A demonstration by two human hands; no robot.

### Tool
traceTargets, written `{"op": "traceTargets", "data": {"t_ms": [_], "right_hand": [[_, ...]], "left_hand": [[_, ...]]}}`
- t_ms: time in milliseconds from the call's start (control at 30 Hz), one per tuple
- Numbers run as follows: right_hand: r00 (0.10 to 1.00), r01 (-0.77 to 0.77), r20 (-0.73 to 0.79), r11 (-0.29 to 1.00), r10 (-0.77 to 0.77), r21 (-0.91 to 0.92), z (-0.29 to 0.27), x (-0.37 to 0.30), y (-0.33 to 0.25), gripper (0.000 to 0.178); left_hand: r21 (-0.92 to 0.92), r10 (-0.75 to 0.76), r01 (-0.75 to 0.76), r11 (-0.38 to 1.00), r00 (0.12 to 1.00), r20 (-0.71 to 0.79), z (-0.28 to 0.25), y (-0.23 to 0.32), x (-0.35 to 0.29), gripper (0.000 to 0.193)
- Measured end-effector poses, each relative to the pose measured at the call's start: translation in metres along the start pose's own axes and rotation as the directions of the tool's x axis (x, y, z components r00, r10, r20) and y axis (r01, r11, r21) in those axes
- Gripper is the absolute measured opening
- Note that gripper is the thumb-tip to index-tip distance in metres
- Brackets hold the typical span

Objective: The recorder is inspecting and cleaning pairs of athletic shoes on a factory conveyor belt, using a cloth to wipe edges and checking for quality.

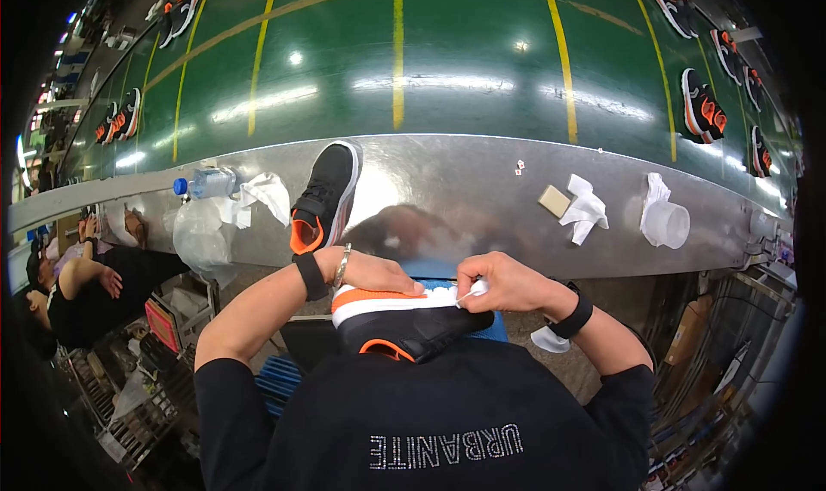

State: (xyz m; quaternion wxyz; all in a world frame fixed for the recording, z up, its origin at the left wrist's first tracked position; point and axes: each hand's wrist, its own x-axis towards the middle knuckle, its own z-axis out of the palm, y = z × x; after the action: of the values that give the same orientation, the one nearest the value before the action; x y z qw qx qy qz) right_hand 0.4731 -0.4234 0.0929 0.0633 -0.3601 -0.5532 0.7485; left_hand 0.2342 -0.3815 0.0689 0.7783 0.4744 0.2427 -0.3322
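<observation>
A black shoe with a white and orange sole and an orange lining lies on its side against my body, sole turned away from me. My left hand is closed around the sole's edge near the heel end and steadies it. My right hand pinches a small white cloth or tissue and presses it to the white sidewall toward the toe end. A second black shoe with an orange lining stands on the metal ledge, ahead of my left hand.
A plastic bottle with a blue cap, a clear bag and crumpled tissue lie at left. A beige block, white cloth and translucent cup sit at right. Beyond runs a green belt carrying several shoes. Another person is at far left.
</observation>
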Motion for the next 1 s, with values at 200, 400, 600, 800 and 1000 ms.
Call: {"op": "traceTargets", "data": {"t_ms": [200, 400, 600, 800, 1000], "right_hand": [[0.998, 0.058, -0.018, 0.997, -0.057, 0.047, 0.014, 0.016, -0.008, 0.011], [0.999, 0.034, 0.0, 0.999, -0.034, -0.025, 0.002, 0.007, -0.001, 0.012], [0.999, 0.033, -0.023, 0.997, -0.031, 0.072, 0.01, 0.014, -0.005, 0.011], [0.997, 0.066, -0.045, 0.997, -0.065, 0.03, 0.018, 0.027, -0.011, 0.015], [0.998, 0.035, -0.06, 0.998, -0.033, 0.046, 0.026, 0.031, -0.018, 0.018]], "left_hand": [[0.061, 0.065, -0.062, 0.996, 0.997, -0.042, 0.0, -0.005, 0.001, 0.064], [0.025, 0.07, -0.068, 0.997, 0.994, -0.087, 0.004, -0.007, -0.002, 0.064], [0.04, 0.021, -0.019, 0.999, 0.999, -0.047, 0.001, 0.007, -0.007, 0.059], [0.011, 0.012, -0.012, 1.0, 0.998, -0.059, 0.003, 0.008, -0.011, 0.056], [0.034, 0.034, -0.033, 0.999, 0.999, -0.028, -0.001, -0.001, -0.001, 0.055]]}}
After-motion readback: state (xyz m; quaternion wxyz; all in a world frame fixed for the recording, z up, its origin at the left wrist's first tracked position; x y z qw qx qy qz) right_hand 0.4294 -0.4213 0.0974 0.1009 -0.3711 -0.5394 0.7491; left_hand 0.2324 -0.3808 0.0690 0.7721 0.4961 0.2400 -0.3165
